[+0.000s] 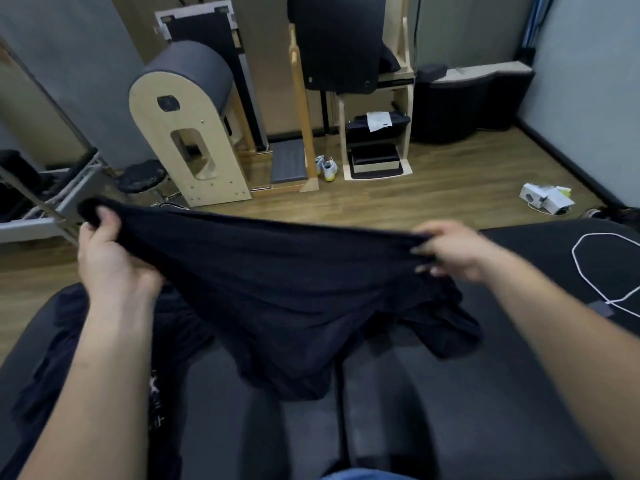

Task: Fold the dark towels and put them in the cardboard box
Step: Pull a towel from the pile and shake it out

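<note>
One dark towel [294, 278] is all I have in hand, stretched by its top edge between my left hand [107, 251] and right hand [450, 251]. Each grip is closed on a bunched corner, and the rest of the towel hangs down onto the padded surface [467, 410] in front of me. As far as I can judge, no fold is in it yet. More dark cloth [62, 348] lies rumpled on the surface by my left arm, likely another towel. I see no cardboard box and no folded stack, so I take the task to be near its start: all the folding and boxing remains.
</note>
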{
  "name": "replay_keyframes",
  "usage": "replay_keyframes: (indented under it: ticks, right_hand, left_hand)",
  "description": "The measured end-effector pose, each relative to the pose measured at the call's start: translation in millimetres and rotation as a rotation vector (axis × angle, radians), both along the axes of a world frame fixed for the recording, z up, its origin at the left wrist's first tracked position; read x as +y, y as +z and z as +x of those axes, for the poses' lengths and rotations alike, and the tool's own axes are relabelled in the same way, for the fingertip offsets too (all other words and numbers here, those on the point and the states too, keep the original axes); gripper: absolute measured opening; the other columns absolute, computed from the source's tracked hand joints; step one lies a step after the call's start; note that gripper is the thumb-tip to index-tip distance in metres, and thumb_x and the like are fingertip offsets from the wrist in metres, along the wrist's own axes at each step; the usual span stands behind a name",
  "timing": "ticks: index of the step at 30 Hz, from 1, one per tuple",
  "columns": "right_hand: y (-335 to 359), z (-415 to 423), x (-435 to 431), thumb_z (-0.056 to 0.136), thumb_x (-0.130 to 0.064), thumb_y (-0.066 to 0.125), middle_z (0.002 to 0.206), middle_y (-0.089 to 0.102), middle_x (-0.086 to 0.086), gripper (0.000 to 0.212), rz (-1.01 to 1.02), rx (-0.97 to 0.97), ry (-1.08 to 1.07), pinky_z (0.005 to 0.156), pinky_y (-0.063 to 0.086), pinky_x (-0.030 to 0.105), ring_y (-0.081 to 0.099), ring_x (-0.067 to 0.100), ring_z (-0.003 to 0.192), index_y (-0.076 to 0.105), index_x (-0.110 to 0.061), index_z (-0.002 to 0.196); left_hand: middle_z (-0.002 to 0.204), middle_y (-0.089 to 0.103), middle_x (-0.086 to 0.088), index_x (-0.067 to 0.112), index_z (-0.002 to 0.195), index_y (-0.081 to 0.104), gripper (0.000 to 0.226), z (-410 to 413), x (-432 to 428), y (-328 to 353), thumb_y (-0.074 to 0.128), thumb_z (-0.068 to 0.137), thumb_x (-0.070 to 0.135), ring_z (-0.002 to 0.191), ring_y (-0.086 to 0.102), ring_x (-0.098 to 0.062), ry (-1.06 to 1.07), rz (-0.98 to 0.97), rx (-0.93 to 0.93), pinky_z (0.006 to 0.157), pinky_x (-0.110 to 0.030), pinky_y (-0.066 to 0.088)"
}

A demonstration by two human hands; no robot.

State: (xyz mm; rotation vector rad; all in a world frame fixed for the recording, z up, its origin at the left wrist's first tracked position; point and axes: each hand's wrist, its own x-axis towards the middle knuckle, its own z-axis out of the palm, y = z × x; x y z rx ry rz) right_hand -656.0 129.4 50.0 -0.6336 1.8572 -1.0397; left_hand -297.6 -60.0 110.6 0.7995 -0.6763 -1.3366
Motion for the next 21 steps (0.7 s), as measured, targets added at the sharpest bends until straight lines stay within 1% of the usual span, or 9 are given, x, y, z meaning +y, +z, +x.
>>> replay_keyframes:
  ticks: [4, 8, 11, 12, 13, 15, 17, 19, 21]
  right_hand:
    - [89, -3, -15, 0.088, 0.017, 0.035, 0.082, 0.072, 0.011, 0.049, -0.374, -0.023, -0.028, 0.044, 0.052, 0.023, 0.068, 0.019, 0.053, 0.069, -0.015, 0.102]
    - [122, -17, -19, 0.084, 0.013, 0.032, 0.087, 0.067, 0.012, 0.046, -0.612, -0.045, -0.368, 0.056, 0.056, 0.026, 0.073, 0.028, 0.07, 0.067, -0.016, 0.086]
    - [100, -9, -17, 0.08, -0.013, 0.061, 0.102, 0.064, -0.001, 0.023, -0.332, 0.573, -0.295, 0.087, 0.052, 0.031, 0.061, 0.03, 0.115, 0.071, -0.025, 0.096]
    - [95, 8, -15, 0.078, -0.023, 0.071, 0.111, 0.061, -0.004, 0.03, -0.286, 0.716, -0.191, 0.1, 0.045, 0.031, 0.053, 0.024, 0.124, 0.07, -0.026, 0.108]
    - [91, 26, -14, 0.077, -0.031, 0.077, 0.121, 0.06, -0.006, 0.042, -0.346, 0.739, -0.042, 0.106, 0.039, 0.029, 0.05, 0.016, 0.127, 0.067, -0.026, 0.118]
    - [90, 69, -10, 0.07, -0.045, 0.082, 0.126, 0.062, -0.011, 0.062, -0.509, 0.45, 0.306, 0.104, 0.042, 0.022, 0.056, 0.002, 0.119, 0.059, -0.03, 0.125]
    - [73, 95, -8, 0.072, -0.044, 0.082, 0.116, 0.067, -0.015, 0.056, -0.547, 0.38, 0.506, 0.096, 0.046, 0.019, 0.062, -0.002, 0.108, 0.06, -0.032, 0.122]
    - [53, 99, -4, 0.081, -0.036, 0.075, 0.102, 0.072, -0.015, 0.027, -0.563, 0.474, 0.386, 0.089, 0.051, 0.028, 0.065, 0.002, 0.098, 0.068, -0.034, 0.107]
    - [43, 96, 6, 0.087, -0.032, 0.064, 0.095, 0.073, -0.014, 0.013, -0.589, 0.455, 0.26, 0.084, 0.052, 0.032, 0.066, 0.005, 0.092, 0.071, -0.033, 0.098]
  left_hand:
    - [0.111, 0.068, -0.005, 0.02, 0.117, 0.059, 0.019, 10, 0, -5, 0.048, 0.102, 0.019, 0.105, 0.066, -0.022, -0.023, -0.082, 0.054, 0.097, -0.044, 0.053]
    - [0.1, 0.069, 0.005, 0.026, 0.1, 0.063, 0.015, 3, 13, 10, 0.052, 0.1, 0.016, 0.095, 0.064, -0.013, -0.061, -0.27, -0.203, 0.094, -0.032, 0.052]
    - [0.081, 0.068, 0.011, 0.03, 0.078, 0.061, 0.018, -24, 38, 18, 0.07, 0.085, 0.015, 0.079, 0.059, -0.009, -0.161, -0.393, -0.453, 0.077, -0.026, 0.046]
    - [0.078, 0.066, 0.011, 0.031, 0.074, 0.061, 0.023, -39, 49, 19, 0.075, 0.078, 0.013, 0.076, 0.058, -0.008, -0.211, -0.431, -0.517, 0.074, -0.024, 0.046]
    - [0.075, 0.064, 0.011, 0.032, 0.072, 0.061, 0.028, -56, 59, 18, 0.076, 0.074, 0.009, 0.074, 0.057, -0.007, -0.29, -0.474, -0.565, 0.071, -0.021, 0.045]
    - [0.072, 0.059, 0.009, 0.03, 0.07, 0.056, 0.036, -93, 83, 12, 0.072, 0.067, -0.002, 0.07, 0.053, -0.006, -0.488, -0.564, -0.656, 0.066, -0.02, 0.042]
    - [0.072, 0.057, 0.003, 0.028, 0.069, 0.054, 0.039, -117, 101, 2, 0.066, 0.06, -0.008, 0.07, 0.049, -0.01, -0.611, -0.568, -0.698, 0.066, -0.027, 0.04]
    - [0.07, 0.055, 0.003, 0.024, 0.068, 0.055, 0.039, -121, 103, -6, 0.072, 0.064, -0.011, 0.068, 0.048, -0.011, -0.617, -0.465, -0.689, 0.064, -0.028, 0.039]
    - [0.07, 0.054, 0.001, 0.02, 0.069, 0.055, 0.035, -118, 100, -11, 0.08, 0.072, -0.003, 0.068, 0.048, -0.014, -0.628, -0.427, -0.665, 0.065, -0.029, 0.038]
